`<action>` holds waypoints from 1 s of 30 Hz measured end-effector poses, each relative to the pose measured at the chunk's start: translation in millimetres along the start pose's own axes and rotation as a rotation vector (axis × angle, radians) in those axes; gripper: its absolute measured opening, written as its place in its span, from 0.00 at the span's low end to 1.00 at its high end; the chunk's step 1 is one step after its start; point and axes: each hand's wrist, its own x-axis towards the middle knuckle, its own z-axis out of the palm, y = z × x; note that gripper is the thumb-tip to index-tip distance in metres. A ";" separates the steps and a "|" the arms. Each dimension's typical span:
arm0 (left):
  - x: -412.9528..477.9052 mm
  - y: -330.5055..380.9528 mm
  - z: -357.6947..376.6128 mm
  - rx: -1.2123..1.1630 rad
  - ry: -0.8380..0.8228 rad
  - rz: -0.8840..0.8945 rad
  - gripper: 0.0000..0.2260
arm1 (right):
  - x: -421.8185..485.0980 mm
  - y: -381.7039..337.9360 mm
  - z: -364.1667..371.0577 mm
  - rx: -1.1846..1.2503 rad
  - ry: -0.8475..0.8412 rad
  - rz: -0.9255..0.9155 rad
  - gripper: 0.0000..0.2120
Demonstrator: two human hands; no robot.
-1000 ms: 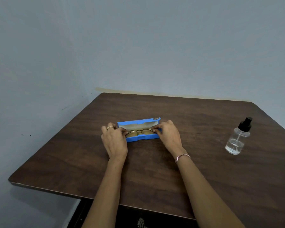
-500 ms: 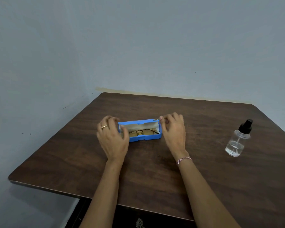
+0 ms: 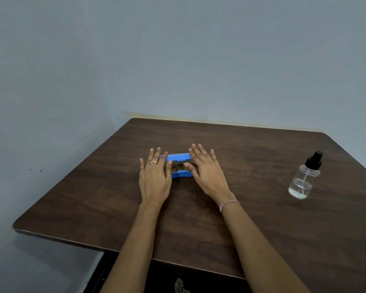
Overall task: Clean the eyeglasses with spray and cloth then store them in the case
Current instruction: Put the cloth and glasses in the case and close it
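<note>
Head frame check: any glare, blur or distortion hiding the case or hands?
Head view: dim, even light, no glare on the table, whose edges bow slightly from the wide angle; soft shadows under the left hand and right hand; the gap of the blue case is too dark to read; the spray bottle is sharp.

Gold ring point(image 3: 153, 162), pink-white braided bracelet point(image 3: 229, 203)
</note>
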 end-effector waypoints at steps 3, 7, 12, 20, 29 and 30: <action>-1.1 1.0 -1.4 -0.050 0.017 -0.022 0.17 | 0.1 -1.0 0.9 0.014 0.027 0.012 0.25; -1.1 0.7 0.3 -0.069 0.025 -0.036 0.15 | -0.8 -1.6 1.9 0.070 0.071 0.048 0.22; -1.1 -0.2 1.9 -0.149 0.023 -0.050 0.12 | -1.5 -0.8 4.1 0.117 0.132 0.088 0.18; -0.2 -1.4 0.0 -0.335 -0.070 -0.184 0.20 | -1.2 2.3 5.4 0.286 0.141 0.144 0.17; 4.2 -1.9 -2.0 -0.534 -0.090 -0.317 0.21 | -0.2 7.8 4.5 0.444 0.102 0.268 0.16; 4.5 -2.6 -1.8 -0.545 -0.093 -0.323 0.21 | -0.1 8.4 4.8 0.467 0.115 0.279 0.14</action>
